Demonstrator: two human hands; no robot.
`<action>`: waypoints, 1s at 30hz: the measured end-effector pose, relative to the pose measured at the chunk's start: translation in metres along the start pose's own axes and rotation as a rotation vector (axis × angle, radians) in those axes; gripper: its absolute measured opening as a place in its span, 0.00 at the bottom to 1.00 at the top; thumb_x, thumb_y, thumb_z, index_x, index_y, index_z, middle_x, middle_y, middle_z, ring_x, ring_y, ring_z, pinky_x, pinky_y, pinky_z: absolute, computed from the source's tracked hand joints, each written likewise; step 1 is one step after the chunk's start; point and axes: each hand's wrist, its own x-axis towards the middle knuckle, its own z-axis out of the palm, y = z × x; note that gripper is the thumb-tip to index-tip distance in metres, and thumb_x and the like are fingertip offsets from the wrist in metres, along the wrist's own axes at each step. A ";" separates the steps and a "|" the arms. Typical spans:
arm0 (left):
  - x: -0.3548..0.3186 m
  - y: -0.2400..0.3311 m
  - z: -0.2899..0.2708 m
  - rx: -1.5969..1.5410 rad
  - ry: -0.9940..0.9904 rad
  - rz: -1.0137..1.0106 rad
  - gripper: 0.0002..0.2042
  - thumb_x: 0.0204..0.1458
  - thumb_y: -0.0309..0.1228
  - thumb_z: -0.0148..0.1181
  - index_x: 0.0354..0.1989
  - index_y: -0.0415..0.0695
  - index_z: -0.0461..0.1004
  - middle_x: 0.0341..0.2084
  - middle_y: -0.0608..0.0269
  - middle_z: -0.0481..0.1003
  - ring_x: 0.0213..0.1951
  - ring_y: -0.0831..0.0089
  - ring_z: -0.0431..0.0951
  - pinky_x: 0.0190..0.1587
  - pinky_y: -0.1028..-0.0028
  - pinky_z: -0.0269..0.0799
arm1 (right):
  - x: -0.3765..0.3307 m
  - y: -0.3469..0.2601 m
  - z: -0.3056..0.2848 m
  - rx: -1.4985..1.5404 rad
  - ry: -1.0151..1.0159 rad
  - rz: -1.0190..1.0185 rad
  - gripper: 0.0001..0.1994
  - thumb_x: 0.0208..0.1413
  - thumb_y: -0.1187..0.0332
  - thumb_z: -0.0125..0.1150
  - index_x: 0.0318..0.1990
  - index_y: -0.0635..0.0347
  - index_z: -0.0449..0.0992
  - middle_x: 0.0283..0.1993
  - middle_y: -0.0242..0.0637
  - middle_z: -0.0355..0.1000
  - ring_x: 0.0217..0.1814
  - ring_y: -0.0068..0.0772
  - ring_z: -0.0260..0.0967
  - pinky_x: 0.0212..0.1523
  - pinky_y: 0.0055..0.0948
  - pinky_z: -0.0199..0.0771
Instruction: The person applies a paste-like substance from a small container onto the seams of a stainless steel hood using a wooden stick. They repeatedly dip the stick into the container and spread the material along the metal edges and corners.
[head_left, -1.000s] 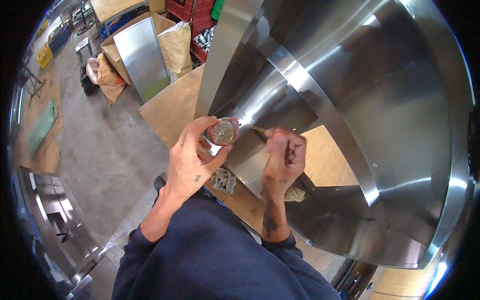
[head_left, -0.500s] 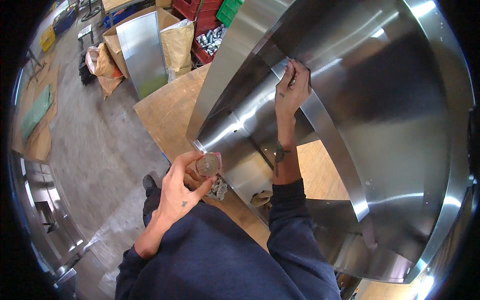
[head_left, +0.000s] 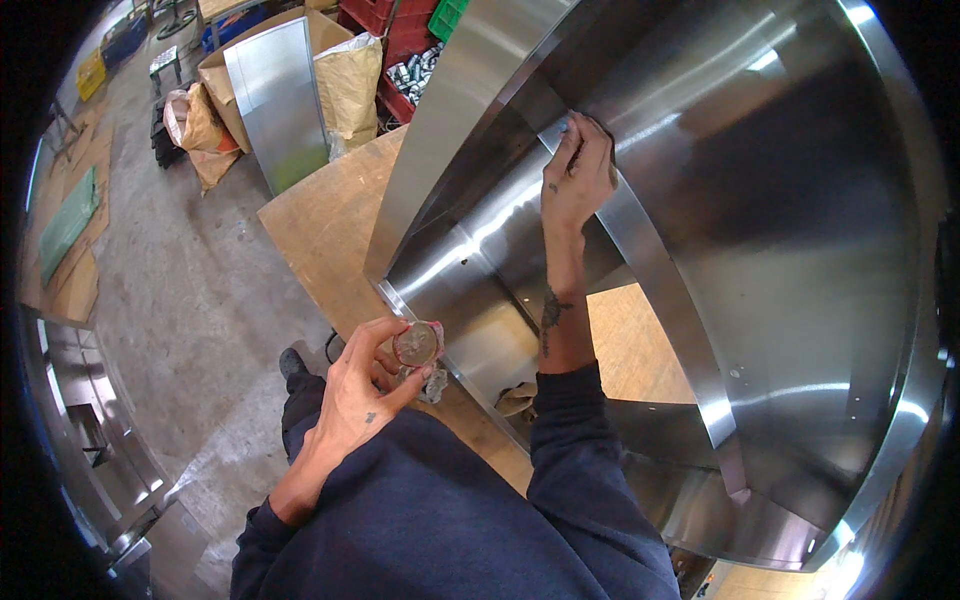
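Head view: two bare hands are seen at a curved steel shell point(head_left: 790, 290).
Left hand point(head_left: 360, 390): partly curled; a small round container point(head_left: 417, 344) is pinched between thumb and fingers, by the shell's near edge.
Grey rag point(head_left: 433, 386): seen just below the container.
Right hand point(head_left: 578, 178): fingers are bent toward the thumb at the steel strip's point(head_left: 637, 237) upper part; how tightly, and on what, cannot be told.
Change: from near the container a second ago, the right hand has been brought to the strip.
Meaning: work is judged to be centred there, the container being kept aside.
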 end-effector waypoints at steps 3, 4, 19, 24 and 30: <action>0.000 -0.003 0.000 0.013 0.001 0.042 0.30 0.53 0.24 0.81 0.64 0.41 0.74 0.59 0.52 0.78 0.35 0.69 0.87 0.34 0.71 0.87 | 0.001 -0.003 0.001 -0.008 0.017 0.001 0.04 0.70 0.74 0.66 0.49 0.60 0.79 0.47 0.45 0.84 0.45 0.54 0.85 0.42 0.49 0.85; 0.000 -0.003 0.000 0.017 0.000 0.045 0.30 0.53 0.24 0.81 0.64 0.41 0.74 0.60 0.52 0.78 0.36 0.69 0.87 0.34 0.71 0.87 | 0.001 -0.003 0.001 -0.006 0.015 0.001 0.04 0.70 0.74 0.66 0.49 0.60 0.79 0.47 0.45 0.84 0.45 0.54 0.85 0.42 0.49 0.85; -0.001 0.002 -0.004 -0.007 -0.015 -0.054 0.29 0.53 0.24 0.81 0.63 0.39 0.75 0.60 0.53 0.80 0.42 0.70 0.83 0.37 0.70 0.84 | -0.002 0.000 -0.001 -0.022 -0.012 0.025 0.04 0.72 0.73 0.63 0.50 0.60 0.79 0.48 0.45 0.83 0.46 0.56 0.84 0.42 0.51 0.84; -0.001 0.003 -0.004 -0.021 -0.017 -0.070 0.29 0.53 0.24 0.81 0.63 0.40 0.75 0.59 0.54 0.80 0.42 0.70 0.83 0.37 0.70 0.83 | -0.002 -0.001 -0.003 -0.013 -0.032 0.057 0.05 0.72 0.74 0.64 0.51 0.59 0.79 0.49 0.45 0.83 0.46 0.56 0.84 0.42 0.51 0.84; -0.007 0.002 -0.002 -0.024 -0.011 -0.079 0.29 0.53 0.23 0.81 0.63 0.40 0.74 0.58 0.55 0.80 0.42 0.71 0.83 0.36 0.70 0.83 | -0.005 -0.004 -0.004 0.012 -0.069 0.091 0.05 0.71 0.74 0.65 0.50 0.60 0.79 0.49 0.46 0.83 0.46 0.56 0.84 0.43 0.50 0.84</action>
